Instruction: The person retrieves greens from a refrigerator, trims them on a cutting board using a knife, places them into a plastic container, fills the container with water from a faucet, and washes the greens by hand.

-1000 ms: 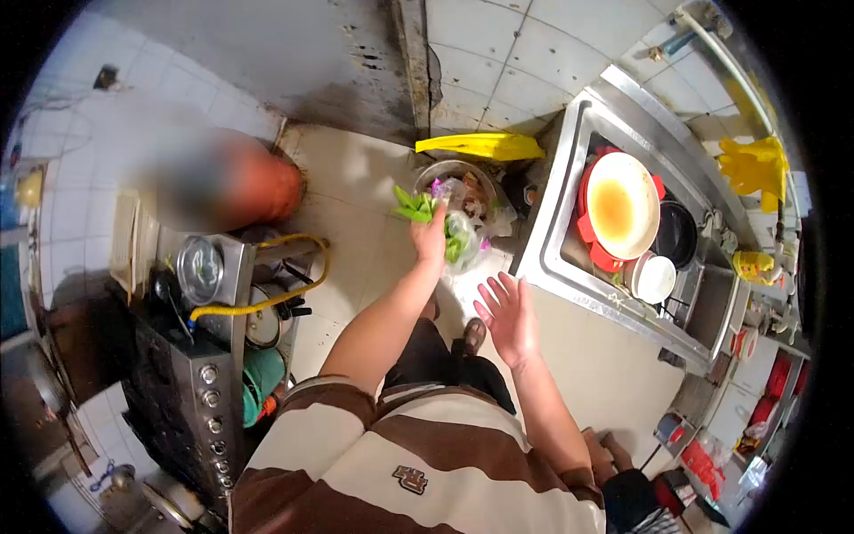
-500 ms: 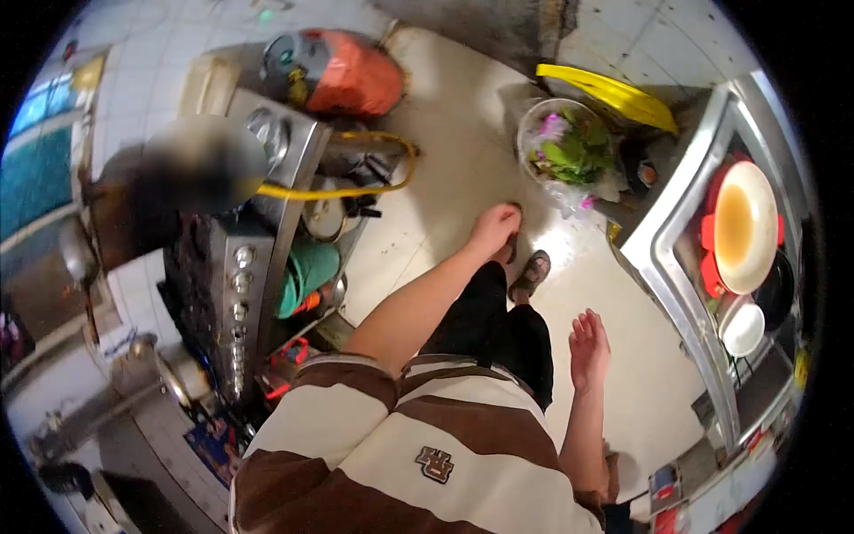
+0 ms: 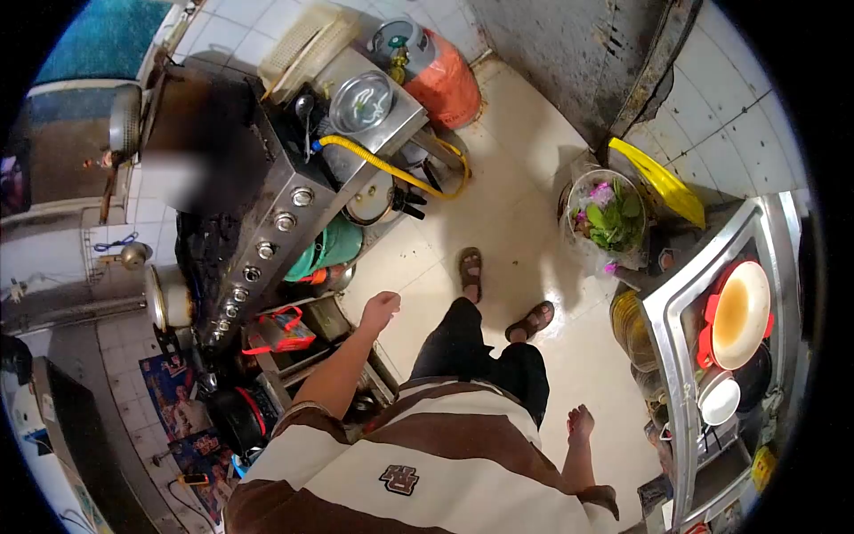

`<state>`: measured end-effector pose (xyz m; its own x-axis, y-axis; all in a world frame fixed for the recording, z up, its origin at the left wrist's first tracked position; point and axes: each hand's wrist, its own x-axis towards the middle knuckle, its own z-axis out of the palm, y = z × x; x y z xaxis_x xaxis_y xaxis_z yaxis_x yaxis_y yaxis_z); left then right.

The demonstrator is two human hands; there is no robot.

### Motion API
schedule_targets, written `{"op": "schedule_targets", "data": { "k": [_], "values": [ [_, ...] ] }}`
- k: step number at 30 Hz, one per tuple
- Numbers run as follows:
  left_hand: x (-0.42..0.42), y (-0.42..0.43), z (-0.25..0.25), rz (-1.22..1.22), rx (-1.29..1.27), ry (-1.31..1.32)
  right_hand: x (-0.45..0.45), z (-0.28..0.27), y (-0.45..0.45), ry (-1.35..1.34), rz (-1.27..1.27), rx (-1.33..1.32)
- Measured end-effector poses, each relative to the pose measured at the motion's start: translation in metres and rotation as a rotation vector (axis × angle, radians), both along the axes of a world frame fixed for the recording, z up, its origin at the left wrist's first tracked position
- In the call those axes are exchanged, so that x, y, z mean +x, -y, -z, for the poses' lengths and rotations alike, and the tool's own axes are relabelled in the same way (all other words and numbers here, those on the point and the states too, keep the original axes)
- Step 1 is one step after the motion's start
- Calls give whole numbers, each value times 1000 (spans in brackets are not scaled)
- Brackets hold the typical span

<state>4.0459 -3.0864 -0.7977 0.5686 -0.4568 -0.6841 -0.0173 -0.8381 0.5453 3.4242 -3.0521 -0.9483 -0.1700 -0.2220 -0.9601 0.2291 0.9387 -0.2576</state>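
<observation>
My left hand (image 3: 381, 311) hangs over the floor in front of the stove's lower shelf, with its fingers loosely bent and no object visible in it. The nearest thing is a red and clear package (image 3: 283, 330) on that shelf. On the other side, my right hand (image 3: 581, 424) hangs beside my body with half-curled fingers slightly apart, also without an object. It touches nothing. To its right stands a metal counter (image 3: 660, 311) bearing a red-handled pan (image 3: 738, 313) with brown liquid and a white bowl (image 3: 718, 400).
A metal stove (image 3: 258, 251) with several knobs runs along the left. A yellow hose (image 3: 382, 165) loops past a glass bowl (image 3: 362, 102). Ahead are a gas cylinder with an orange cover (image 3: 449, 84), a bag-lined bin with leaves (image 3: 614, 222) and a yellow object (image 3: 658, 182).
My left hand has drawn back from in front of my legs toward the stove side. My right hand has lowered and its fingers have curled more. The view has shifted and my feet have stepped.
</observation>
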Motion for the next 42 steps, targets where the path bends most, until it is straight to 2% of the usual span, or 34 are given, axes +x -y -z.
{"op": "schedule_targets", "data": {
  "k": [2, 5, 8, 9, 11, 12, 13, 15, 16, 18, 19, 21, 23, 24, 27, 29, 30, 33, 35, 37, 40, 42],
  "values": [
    [6, -6, 5, 71, 17, -8, 22, -17, 20, -88, -56, -79],
    [31, -5, 25, 184, 100, 16, 64, -41, 40, -190, -44, -7],
    [95, -17, 86, 192, 176, -9, 93, -24, -12, -259, 29, 91],
    [99, 3, 76, 151, 205, -6, 103, -19, -40, -262, 63, 130],
    [135, 16, 108, 67, 320, 51, 129, -3, -120, -263, 142, 216],
    [191, 1, 149, 266, 300, 0, 134, 13, -178, -166, 193, 178],
    [245, -11, 188, 456, 257, -45, 147, 43, -252, -283, 175, 195],
    [254, 2, 192, 1402, 354, 635, 196, 21, -327, -304, 76, 415],
    [284, -12, 220, 986, 288, 525, 225, 10, -349, -279, 29, 510],
    [336, -43, 241, 740, 335, 544, 273, -17, -380, -220, -60, 651],
    [356, -37, 244, 919, 427, 674, 292, -25, -390, -196, -90, 692],
    [357, 15, 247, 1325, 801, 1052, 319, -29, -407, -165, -146, 750],
    [332, 74, 225, 915, 888, 1102, 335, -29, -415, -151, -189, 776],
    [338, 94, 232, 324, 633, 881, 337, -28, -417, -148, -204, 788],
    [444, 111, 277, 200, 388, 1130, 344, -24, -418, -146, -235, 801],
    [454, 131, 276, 212, 309, 1302, 347, -20, -418, -144, -249, 810],
    [426, 155, 260, 293, 290, 1463, 349, -16, -420, -143, -256, 811],
    [423, 196, 244, 385, 243, 1250, 355, -8, -423, -146, -264, 805],
    [495, 222, 262, 419, 696, 1033, 357, -3, -424, -146, -267, 796],
    [494, 227, 264, 573, 741, 1080, 359, 3, -427, -150, -267, 777],
    [453, 192, 249, 915, 321, 1447, 356, 8, -433, -156, -266, 743],
    [419, 191, 239, 1076, 236, 1538, 351, 10, -438, -164, -255, 711]
  ]
}}
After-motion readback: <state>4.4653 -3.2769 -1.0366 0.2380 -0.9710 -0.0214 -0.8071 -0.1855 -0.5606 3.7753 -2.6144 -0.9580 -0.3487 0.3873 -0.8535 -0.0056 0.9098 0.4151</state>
